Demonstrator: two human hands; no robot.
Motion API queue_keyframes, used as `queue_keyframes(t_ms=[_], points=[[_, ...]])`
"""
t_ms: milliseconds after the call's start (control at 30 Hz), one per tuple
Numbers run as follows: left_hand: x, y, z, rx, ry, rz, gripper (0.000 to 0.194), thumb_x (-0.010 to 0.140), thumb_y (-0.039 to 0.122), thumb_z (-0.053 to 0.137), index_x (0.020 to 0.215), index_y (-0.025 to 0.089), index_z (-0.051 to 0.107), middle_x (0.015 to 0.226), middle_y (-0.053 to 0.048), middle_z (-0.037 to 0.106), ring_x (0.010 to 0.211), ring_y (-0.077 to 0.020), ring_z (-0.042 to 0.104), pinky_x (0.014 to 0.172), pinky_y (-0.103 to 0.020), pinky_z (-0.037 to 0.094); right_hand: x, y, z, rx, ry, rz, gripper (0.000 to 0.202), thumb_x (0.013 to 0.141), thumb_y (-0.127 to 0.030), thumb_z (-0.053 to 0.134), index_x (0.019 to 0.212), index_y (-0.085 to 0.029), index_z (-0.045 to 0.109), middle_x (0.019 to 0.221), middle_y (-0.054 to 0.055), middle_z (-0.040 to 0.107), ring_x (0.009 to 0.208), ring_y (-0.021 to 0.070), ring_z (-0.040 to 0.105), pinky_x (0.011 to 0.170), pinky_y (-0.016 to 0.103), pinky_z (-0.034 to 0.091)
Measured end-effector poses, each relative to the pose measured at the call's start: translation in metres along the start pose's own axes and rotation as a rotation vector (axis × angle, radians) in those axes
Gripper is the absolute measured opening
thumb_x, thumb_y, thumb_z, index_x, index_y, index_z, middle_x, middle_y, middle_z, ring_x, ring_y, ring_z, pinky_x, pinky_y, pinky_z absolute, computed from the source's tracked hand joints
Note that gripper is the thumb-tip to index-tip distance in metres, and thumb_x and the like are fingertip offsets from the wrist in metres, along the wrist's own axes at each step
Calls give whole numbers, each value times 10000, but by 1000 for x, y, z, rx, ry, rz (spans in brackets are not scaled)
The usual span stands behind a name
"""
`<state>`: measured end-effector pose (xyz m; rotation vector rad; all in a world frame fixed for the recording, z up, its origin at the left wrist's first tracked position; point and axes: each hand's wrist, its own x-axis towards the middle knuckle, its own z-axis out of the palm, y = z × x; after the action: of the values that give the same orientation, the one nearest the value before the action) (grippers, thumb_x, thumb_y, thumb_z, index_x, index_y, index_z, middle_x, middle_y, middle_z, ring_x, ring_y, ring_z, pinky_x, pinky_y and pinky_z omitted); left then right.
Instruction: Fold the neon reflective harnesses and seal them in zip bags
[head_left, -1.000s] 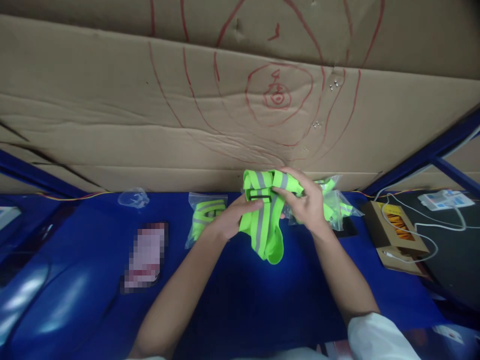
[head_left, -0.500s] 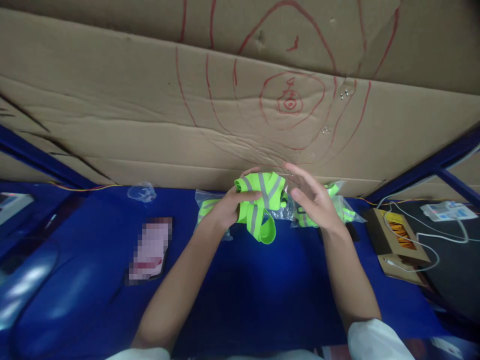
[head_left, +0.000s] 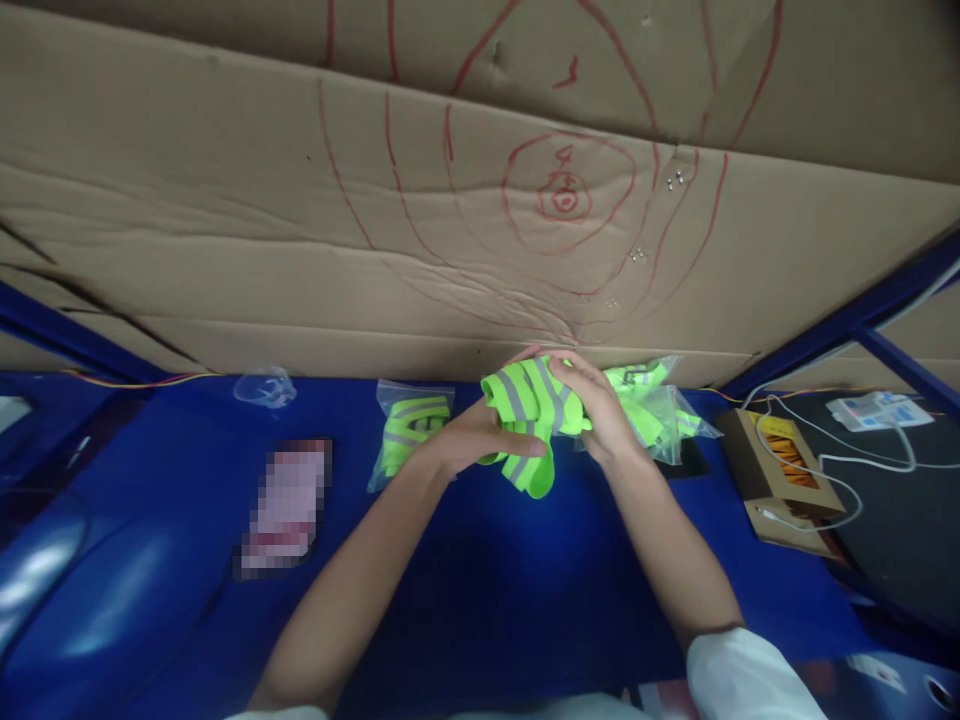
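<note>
A neon yellow-green reflective strap (head_left: 529, 395) with grey stripes is bunched up between my two hands above the blue table. My left hand (head_left: 480, 437) is wrapped around its left and lower side, thumb across the front. From the right, my right hand (head_left: 600, 400) closes over the bundle's top and side. A loop of the strap hangs below my left thumb. To the left lies a clear plastic bag (head_left: 411, 430) with a similar striped strap inside. More bagged straps (head_left: 660, 410) rest behind and right of my right hand.
Cardboard (head_left: 262, 200) with red drawn rings stands behind the table. On the left are a blurred phone-like object (head_left: 285, 508) and crumpled clear plastic (head_left: 265, 387). At right sit an open cardboard box (head_left: 784, 470), white cables and a white device (head_left: 879, 410).
My right hand, spread apart from the strap before, has moved left and closed onto it. The dangling loop is now gathered closer under my left thumb. The view has shifted slightly.
</note>
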<state>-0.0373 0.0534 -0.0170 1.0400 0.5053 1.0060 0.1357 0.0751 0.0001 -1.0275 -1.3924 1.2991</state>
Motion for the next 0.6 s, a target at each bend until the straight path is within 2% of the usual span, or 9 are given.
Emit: queue_keyframes(t_ms=[67, 167, 233, 300, 367, 467, 533, 600], points=[[1, -1, 0, 89, 58, 43, 992, 595, 81, 930, 1462, 368, 541, 1412, -57, 654, 1394, -337, 535, 1114, -442, 457, 1, 3, 2, -56, 50, -92, 343, 977, -531, 583, 1130, -235, 666, 1201, 65, 746, 1138, 250, 705, 985, 403, 573], [4, -4, -2, 120, 161, 25, 802, 650, 118, 905, 1375, 324, 628, 1255, -70, 735, 1234, -354, 649, 1001, -453, 519, -5, -5, -2, -273, 179, -348, 372, 1040, -532, 483, 1238, -259, 639, 1342, 76, 680, 1295, 238, 616, 1113, 423, 497], [5, -5, -3, 144, 203, -11, 599, 713, 201, 884, 1278, 273, 698, 1135, -81, 765, 1108, -352, 701, 949, -454, 531, -13, -16, -8, -435, 83, -499, 415, 1044, -526, 488, 1370, -288, 585, 1404, 75, 647, 1340, 245, 585, 1140, 433, 478], [5, -5, -3, 198, 199, -29, 415, 746, 253, 864, 1146, 234, 754, 1009, -81, 774, 1021, -338, 720, 915, -441, 539, -19, -25, -13, -590, -113, -584, 506, 1006, -504, 588, 1463, -296, 529, 1483, 76, 597, 1391, 265, 549, 1171, 440, 457], [5, -4, -1, 256, 153, -62, 312, 746, 277, 860, 1039, 217, 768, 914, -72, 768, 918, -308, 731, 854, -415, 555, -22, -29, -16, -698, -192, -600, 530, 977, -435, 661, 1473, -296, 534, 1500, 69, 588, 1395, 269, 552, 1182, 437, 450], [4, -1, -1, 343, 33, -183, 311, 772, 337, 837, 1041, 211, 743, 891, -68, 769, 807, -270, 731, 773, -403, 582, -20, -29, -21, -720, -85, -527, 417, 974, -371, 673, 1382, -299, 623, 1373, 47, 688, 1286, 264, 642, 1126, 436, 499], [4, 2, -6, 433, -74, -239, 415, 787, 358, 819, 1161, 217, 707, 995, -79, 776, 895, -287, 742, 831, -438, 599, -18, -31, -28, -650, -13, -441, 423, 918, -388, 741, 1323, -297, 662, 1303, 32, 726, 1233, 276, 671, 1098, 447, 517], [2, 8, -12, 550, -132, -202, 633, 767, 331, 830, 1356, 245, 613, 1228, -96, 732, 1134, -321, 697, 1008, -497, 556, -17, -35, -37, -541, 12, -345, 443, 854, -415, 804, 1267, -299, 695, 1284, 18, 732, 1227, 282, 669, 1111, 457, 502]])
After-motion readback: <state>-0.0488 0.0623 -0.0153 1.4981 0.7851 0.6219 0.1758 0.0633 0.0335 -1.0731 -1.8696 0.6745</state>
